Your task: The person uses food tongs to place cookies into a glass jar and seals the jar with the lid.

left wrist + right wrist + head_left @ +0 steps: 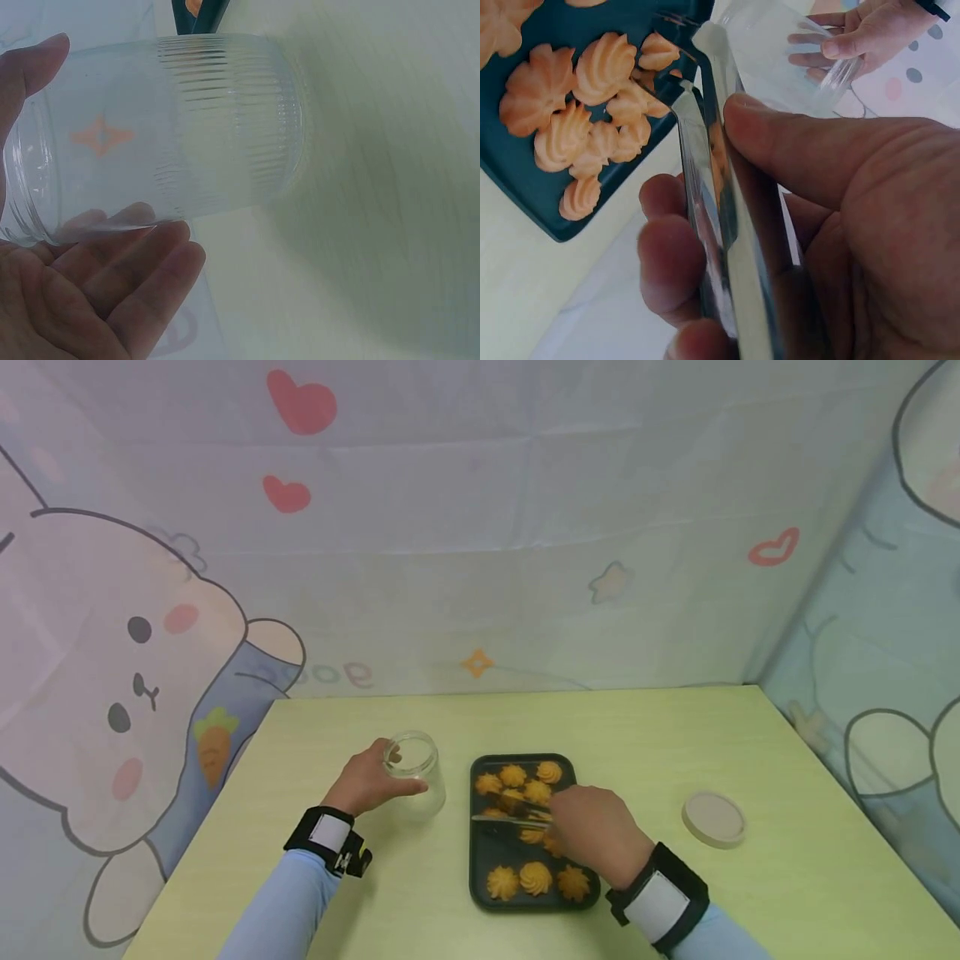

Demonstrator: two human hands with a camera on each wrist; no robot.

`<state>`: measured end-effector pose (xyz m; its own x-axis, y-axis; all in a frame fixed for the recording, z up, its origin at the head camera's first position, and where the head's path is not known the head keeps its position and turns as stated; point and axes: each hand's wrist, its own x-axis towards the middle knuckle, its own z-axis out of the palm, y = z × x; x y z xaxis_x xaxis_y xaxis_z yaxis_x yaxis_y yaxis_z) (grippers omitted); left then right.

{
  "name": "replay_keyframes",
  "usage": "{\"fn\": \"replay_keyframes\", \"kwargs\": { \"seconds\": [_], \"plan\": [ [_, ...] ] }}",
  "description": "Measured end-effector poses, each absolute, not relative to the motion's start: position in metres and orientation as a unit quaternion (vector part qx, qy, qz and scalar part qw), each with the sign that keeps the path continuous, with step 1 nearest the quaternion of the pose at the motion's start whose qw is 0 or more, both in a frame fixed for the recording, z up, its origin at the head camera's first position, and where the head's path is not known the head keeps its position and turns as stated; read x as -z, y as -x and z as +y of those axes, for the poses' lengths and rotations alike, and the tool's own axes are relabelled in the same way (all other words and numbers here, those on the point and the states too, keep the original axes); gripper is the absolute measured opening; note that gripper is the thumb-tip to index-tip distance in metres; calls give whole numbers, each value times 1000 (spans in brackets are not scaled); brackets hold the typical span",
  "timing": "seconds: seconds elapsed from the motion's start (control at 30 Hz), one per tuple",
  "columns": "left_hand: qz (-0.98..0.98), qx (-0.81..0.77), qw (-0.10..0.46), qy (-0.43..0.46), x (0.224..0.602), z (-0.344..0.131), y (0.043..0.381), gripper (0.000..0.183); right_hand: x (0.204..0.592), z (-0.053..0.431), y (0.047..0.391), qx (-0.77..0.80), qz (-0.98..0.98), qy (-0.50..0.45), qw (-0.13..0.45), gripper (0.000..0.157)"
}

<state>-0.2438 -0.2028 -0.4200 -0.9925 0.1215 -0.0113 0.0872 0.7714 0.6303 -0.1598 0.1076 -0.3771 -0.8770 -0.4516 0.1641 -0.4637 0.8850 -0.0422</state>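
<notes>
We saw the right hand [592, 828] with its fingers wrapped round metal tongs [739, 259], whose parted tips reached over a dark tray [478, 856]; we could not tell whether they touched any of the cookies [536, 878] lying in it. Those looked light, dry and crumbly to us, best pinched gently across their ridged sides. Left of the tray, the left hand [373, 783] gripped a glass jar [225, 135] near its uncapped mouth; we judged it stiff, slippery and breakable, safest held round the body. Farther right on the tabletop [637, 727] lay a round lid [714, 819].
</notes>
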Motion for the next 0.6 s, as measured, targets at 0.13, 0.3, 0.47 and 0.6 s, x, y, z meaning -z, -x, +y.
{"fn": "replay_keyframes", "kwargs": {
  "seconds": [0.13, 0.3, 0.47, 0.6],
  "plan": [
    [942, -331, 26, -55, 421, -203, 244, 87, 379, 108, 159, -45, -970, -228, 67, 37],
    [941, -333, 25, -55, 422, -203, 245, 87, 380, 110, 159, -55, -974, -213, 47, 36],
    [941, -334, 21, -55, 422, -203, 245, 87, 379, 113, 158, -73, -977, -196, 25, 34],
    [941, -333, 21, -57, 422, -203, 245, 87, 376, 116, 157, -90, -977, -192, 20, 32]
  ]
}}
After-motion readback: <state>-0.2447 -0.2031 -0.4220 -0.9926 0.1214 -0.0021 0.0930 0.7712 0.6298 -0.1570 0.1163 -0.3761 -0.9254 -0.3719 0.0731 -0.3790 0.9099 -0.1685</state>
